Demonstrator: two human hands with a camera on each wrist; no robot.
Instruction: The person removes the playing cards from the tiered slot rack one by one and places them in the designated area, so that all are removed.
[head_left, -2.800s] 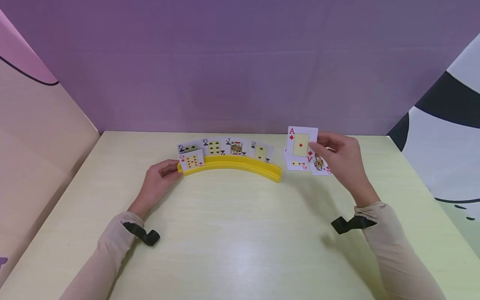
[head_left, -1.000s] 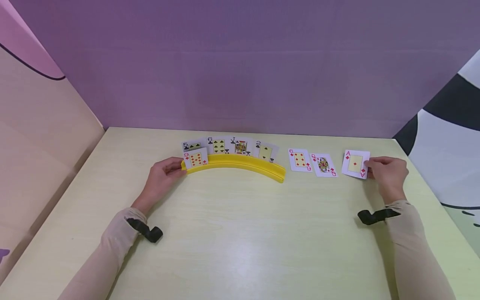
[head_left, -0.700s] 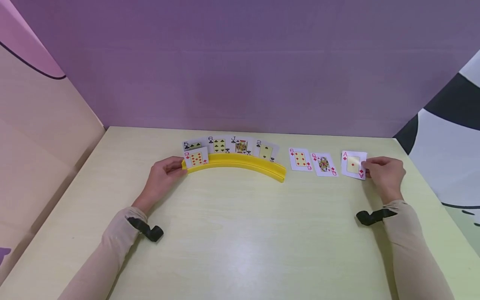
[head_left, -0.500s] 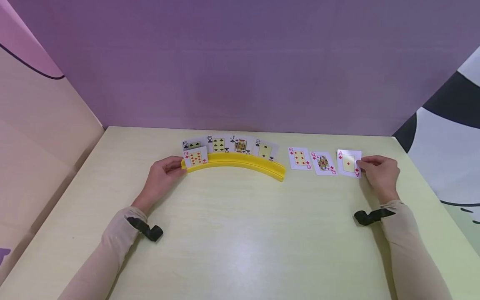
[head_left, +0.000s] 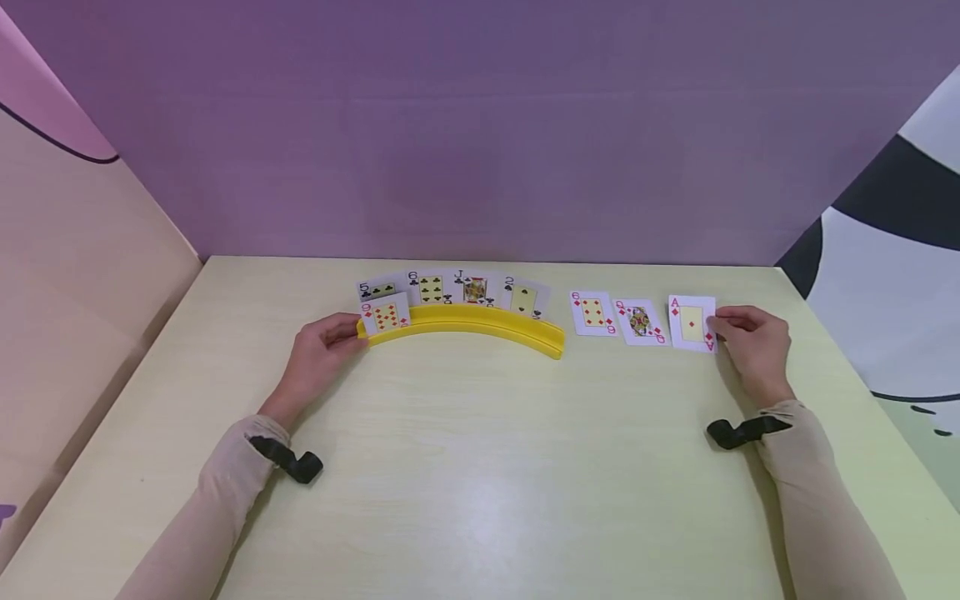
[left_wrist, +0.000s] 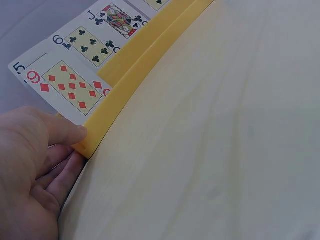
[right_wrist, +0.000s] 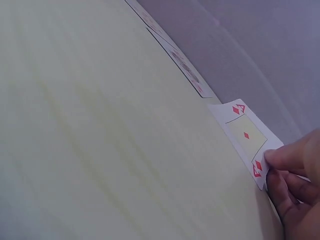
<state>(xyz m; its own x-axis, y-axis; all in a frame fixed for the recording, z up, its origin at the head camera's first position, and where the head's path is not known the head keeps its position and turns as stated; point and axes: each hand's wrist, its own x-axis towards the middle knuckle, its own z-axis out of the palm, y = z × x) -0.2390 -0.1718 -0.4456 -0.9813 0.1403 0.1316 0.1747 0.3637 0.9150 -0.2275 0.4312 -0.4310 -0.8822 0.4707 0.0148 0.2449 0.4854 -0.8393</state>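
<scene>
My left hand (head_left: pixel 318 358) pinches the left end of a curved yellow card holder (head_left: pixel 480 318), thumb in front and fingers behind. In its back row stand the five of clubs (head_left: pixel 377 290), six of clubs (head_left: pixel 431 289), jack of clubs (head_left: pixel 475 290) and two of clubs (head_left: pixel 523 298). The nine of diamonds (left_wrist: pixel 70 89) stands in the front slot at the left end, before the five. On the far right, my right hand (head_left: pixel 753 346) pinches the ace of diamonds (right_wrist: pixel 246 134) by its right edge, the card slightly tilted at the tabletop.
Between the holder and the ace, the six of diamonds (head_left: pixel 593 313) and queen of diamonds (head_left: pixel 640 322) lie face up on the pale wooden table (head_left: pixel 465 467). A purple backdrop (head_left: pixel 480 133) rises behind the table's far edge.
My right hand has carried the ace of diamonds from above the six and queen to the far right and lowered it, then drawn it slightly left toward the queen. My left hand stays on the holder.
</scene>
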